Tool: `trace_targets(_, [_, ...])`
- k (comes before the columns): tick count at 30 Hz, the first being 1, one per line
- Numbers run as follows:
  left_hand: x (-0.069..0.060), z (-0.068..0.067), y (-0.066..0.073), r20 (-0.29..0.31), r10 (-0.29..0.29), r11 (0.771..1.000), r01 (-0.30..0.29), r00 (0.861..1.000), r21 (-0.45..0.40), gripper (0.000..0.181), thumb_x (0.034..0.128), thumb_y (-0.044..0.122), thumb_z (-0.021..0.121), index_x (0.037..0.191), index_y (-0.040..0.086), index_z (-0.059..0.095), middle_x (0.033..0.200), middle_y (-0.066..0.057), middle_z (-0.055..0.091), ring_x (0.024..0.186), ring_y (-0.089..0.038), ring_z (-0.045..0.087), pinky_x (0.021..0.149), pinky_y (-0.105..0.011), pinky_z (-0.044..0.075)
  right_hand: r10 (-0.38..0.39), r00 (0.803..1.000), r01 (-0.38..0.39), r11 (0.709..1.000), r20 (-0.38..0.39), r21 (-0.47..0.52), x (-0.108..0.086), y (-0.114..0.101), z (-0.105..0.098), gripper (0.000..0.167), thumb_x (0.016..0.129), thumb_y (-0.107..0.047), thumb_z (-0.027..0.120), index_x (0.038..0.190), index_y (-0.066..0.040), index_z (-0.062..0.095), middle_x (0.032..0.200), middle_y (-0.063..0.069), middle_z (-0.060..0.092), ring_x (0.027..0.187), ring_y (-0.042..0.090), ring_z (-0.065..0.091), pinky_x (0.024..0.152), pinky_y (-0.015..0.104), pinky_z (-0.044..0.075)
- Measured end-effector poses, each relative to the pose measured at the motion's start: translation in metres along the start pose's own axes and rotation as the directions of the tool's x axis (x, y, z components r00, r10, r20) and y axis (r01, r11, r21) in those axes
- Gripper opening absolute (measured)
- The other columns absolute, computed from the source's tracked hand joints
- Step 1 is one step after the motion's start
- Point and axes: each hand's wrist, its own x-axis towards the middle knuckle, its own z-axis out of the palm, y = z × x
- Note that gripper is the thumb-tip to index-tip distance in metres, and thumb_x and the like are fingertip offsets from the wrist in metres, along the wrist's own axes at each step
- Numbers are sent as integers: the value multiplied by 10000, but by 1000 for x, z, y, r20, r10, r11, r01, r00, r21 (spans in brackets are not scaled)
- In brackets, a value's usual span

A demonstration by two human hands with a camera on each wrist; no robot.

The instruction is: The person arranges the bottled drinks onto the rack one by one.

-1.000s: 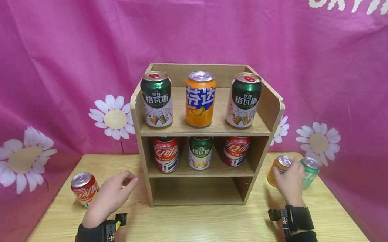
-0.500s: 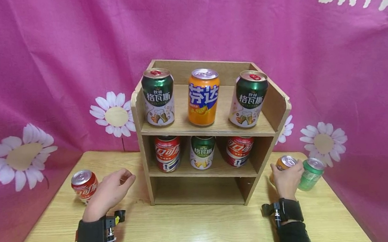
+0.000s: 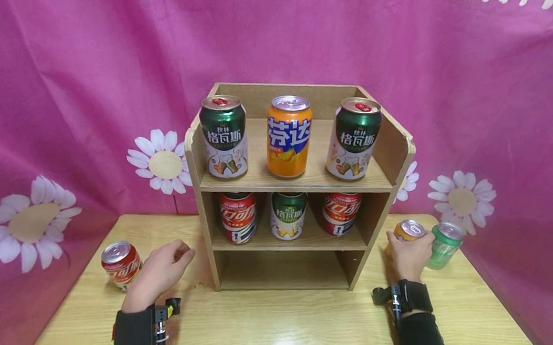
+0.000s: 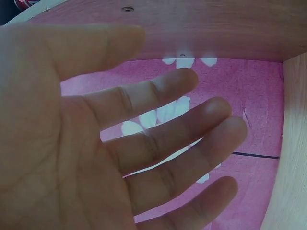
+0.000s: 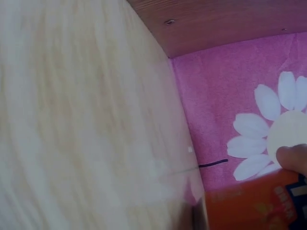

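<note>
To the right of the wooden shelf (image 3: 282, 272), my right hand (image 3: 411, 256) grips an orange soda can (image 3: 409, 230) that is upright. In the right wrist view, the thumb (image 5: 293, 158) lies on the side of that orange can (image 5: 249, 206). A light green soda can (image 3: 445, 246) stands just right of the hand. My left hand (image 3: 161, 269) holds nothing left of the shelf, its fingers (image 4: 168, 115) loose and spread in the left wrist view. Nearest to it is a red cola can (image 3: 120, 266), partly hidden by the hand and forearm.
On the top level stand an orange can (image 3: 288, 137) and two green-and-white kvass cans (image 3: 224, 139). The middle level holds a kvass can (image 3: 288, 216) between two red cola cans (image 3: 238, 219). A pink flowered cloth (image 3: 296, 29) hangs behind the table (image 3: 238, 328).
My right hand has shifted slightly left, away from the light green can, and settled round the orange can. The head view has tilted a little. My left hand has hardly moved.
</note>
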Motion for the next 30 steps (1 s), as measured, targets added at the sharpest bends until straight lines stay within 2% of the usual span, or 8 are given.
trace_targets(4, [-2,1,-1,7,-5,1000,5,1000,-8,198,951,200,542,1011,31,625,885,-47,630,794,-195,552,696,-380,455,-27,997,29,999,66,-39,-1,-1,-6,828,707,-253,817,1308,40,328,1212,314,490,1125,470,470,953,555,368])
trace_targets(8, [-1,2,-1,4,6,1000,-6,1000,-9,197,952,203,541,1010,34,626,885,-47,631,799,-199,556,697,-380,453,-65,986,76,995,153,-66,0,-8,-15,828,705,-277,824,1290,54,341,1179,320,496,1096,474,473,920,569,378])
trace_targets(14, [-2,1,0,5,1,1000,-1,1000,-4,211,952,214,544,1020,33,629,906,-59,641,826,-215,575,706,-391,458,-122,947,146,987,298,-63,0,-32,-34,852,720,-352,811,1304,39,331,1171,275,493,1070,428,488,885,547,406])
trace_targets(17, [-4,1,-1,15,-15,1000,16,1000,-8,228,957,221,538,1035,26,628,931,-75,647,844,-223,584,710,-405,467,-177,913,205,978,367,-38,-1,-44,-44,836,719,-358,816,1293,23,343,1160,252,505,1055,404,504,866,531,419])
trace_targets(20, [-5,0,-1,21,-28,1000,28,999,-12,239,959,223,536,1048,21,626,958,-91,650,871,-239,592,727,-425,476,-241,862,268,963,446,4,-2,-52,-55,827,721,-341,824,1289,17,341,1152,251,516,1049,395,518,854,517,429])
trace_targets(24, [-3,-1,0,14,-11,1000,12,1000,-13,237,958,216,534,1048,15,623,952,-92,649,871,-243,594,726,-426,476,-301,789,335,942,535,36,-5,-58,-71,834,732,-330,821,1305,27,330,1143,260,523,1029,388,530,812,484,448])
trace_targets(30, [-3,-2,-1,10,2,1000,-2,1000,-13,230,964,236,530,1018,36,628,885,-45,629,803,-197,559,688,-373,449,-348,707,403,914,616,55,-15,-69,-90,808,726,-327,827,1291,24,368,1109,223,559,994,353,555,754,408,467])
